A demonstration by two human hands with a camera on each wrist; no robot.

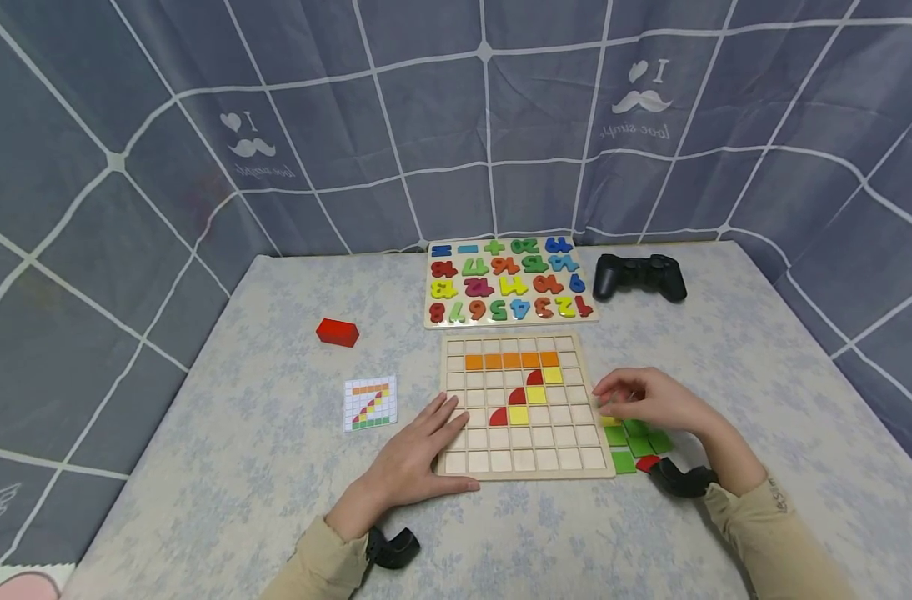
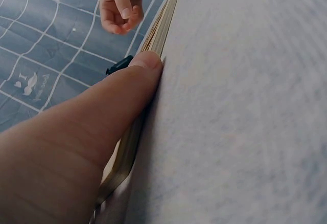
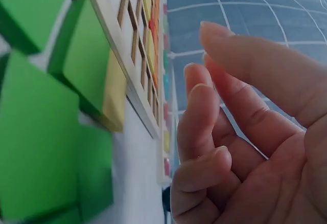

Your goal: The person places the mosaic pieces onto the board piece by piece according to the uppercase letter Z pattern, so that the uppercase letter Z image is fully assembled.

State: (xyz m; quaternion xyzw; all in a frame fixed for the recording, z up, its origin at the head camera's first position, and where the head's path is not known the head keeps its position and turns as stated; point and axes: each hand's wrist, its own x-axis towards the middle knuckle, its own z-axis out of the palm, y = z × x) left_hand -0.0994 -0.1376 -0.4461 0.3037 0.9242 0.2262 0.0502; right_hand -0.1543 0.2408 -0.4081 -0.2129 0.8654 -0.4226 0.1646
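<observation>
A wooden grid board [image 1: 501, 462] lies in the middle of the table. It bears a row of orange squares [image 1: 512, 361], and below that a diagonal of red quarter circles [image 1: 518, 396] and yellow squares [image 1: 536, 395]. My left hand [image 1: 414, 458] rests on the board's left edge, fingers spread, its thumb [image 2: 145, 60] along the near edge. Beyond the right edge my right hand [image 1: 654, 404] hovers with nothing in it, fingers loosely bent and thumb apart in the right wrist view. Under it are loose green squares [image 3: 38, 137], a yellow piece [image 3: 113, 96] and a red piece [image 1: 647, 462].
A small pattern card [image 1: 370, 403] lies left of the board, with a red block [image 1: 338, 332] behind it. Farther back are a number puzzle board [image 1: 511, 283] and a black game controller [image 1: 639, 278]. A grid-patterned curtain [image 1: 456, 125] hangs behind the table.
</observation>
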